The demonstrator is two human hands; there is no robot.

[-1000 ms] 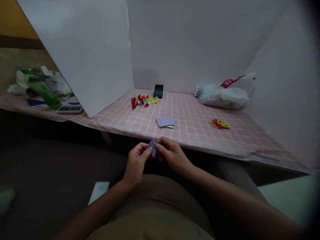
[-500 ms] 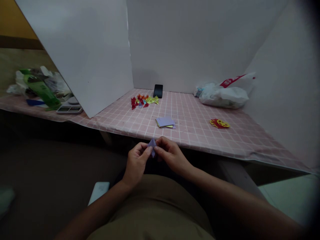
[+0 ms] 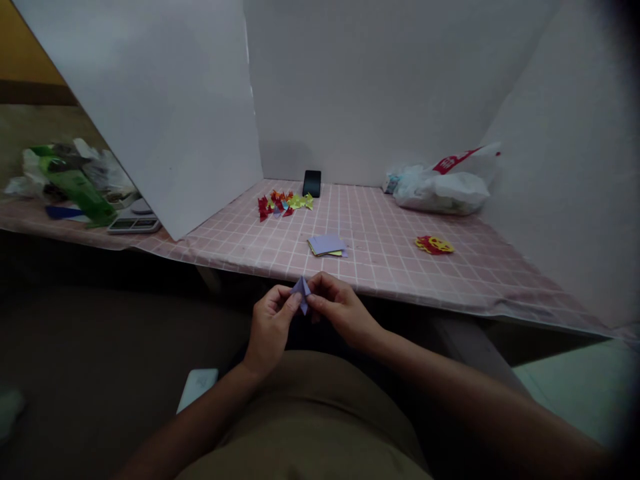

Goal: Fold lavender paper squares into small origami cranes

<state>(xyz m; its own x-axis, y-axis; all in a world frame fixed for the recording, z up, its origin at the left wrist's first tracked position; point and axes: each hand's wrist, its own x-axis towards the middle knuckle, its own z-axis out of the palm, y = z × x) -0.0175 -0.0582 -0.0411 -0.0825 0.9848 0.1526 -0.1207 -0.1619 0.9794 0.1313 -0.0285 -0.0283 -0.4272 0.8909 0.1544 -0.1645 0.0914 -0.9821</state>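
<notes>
A small piece of folded purple origami paper (image 3: 303, 288) is pinched between both hands, just in front of the table's near edge. My left hand (image 3: 271, 321) grips its left side with thumb and fingers. On the other side, my right hand (image 3: 341, 308) closes thumb and fingers on the right part. The paper has a pointed top and a narrow lower tip; my fingers cover parts of it. Beyond the hands lies a stack of square paper sheets (image 3: 326, 244), purple on top with yellow below.
Several folded paper figures (image 3: 283, 204), red, orange and yellow, sit near a black phone-like object (image 3: 312, 183). Red and yellow cut-out shapes (image 3: 434, 245) and a white plastic bag (image 3: 440, 192) are at right. A kitchen scale (image 3: 134, 222) stands left, behind a white panel (image 3: 165, 120).
The view has shifted slightly, so the table things appear a little further left. Both hands keep their pinch on the purple paper, whose visible folds look slightly different.
</notes>
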